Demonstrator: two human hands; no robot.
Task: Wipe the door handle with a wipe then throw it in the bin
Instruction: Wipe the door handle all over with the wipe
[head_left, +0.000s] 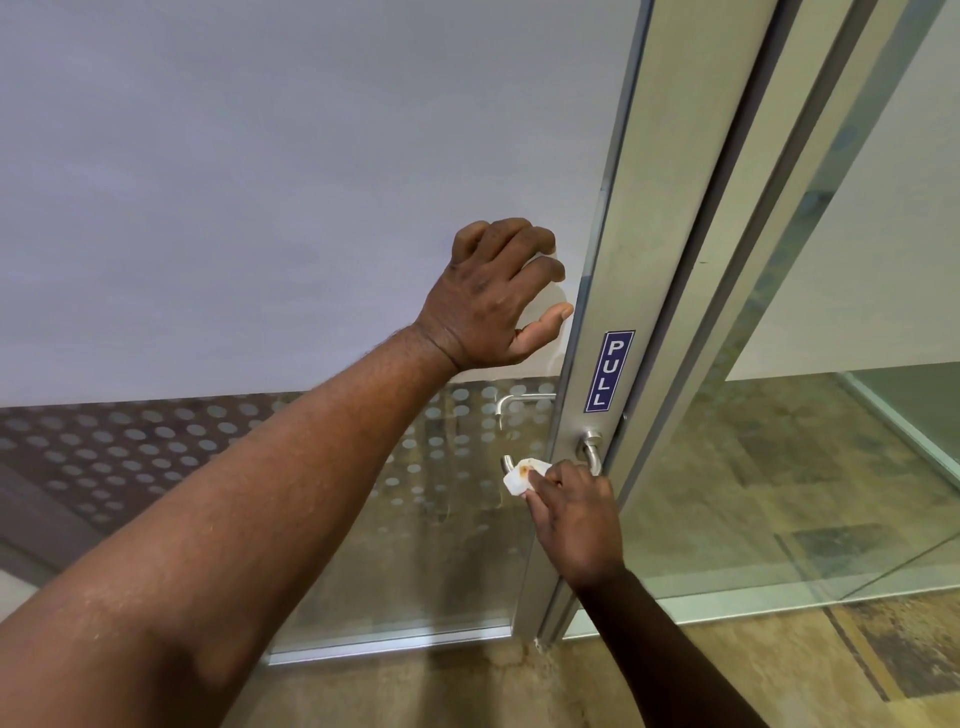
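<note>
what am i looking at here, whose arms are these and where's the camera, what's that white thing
There is no machine here. The one picture comes from a camera worn on a person's head, looking forward and down, so the two bare arms reaching into view are the wearer's own.

They stand at a glass door with a metal frame that carries a blue PULL sign. The left hand is braced against the frosted glass, fingers spread. The right hand presses a white wipe against the metal door handle, rubbing its lever. The wipe shows a small orange-brown stain. A second handle shows through the glass on the other side. No bin is in view.
</note>
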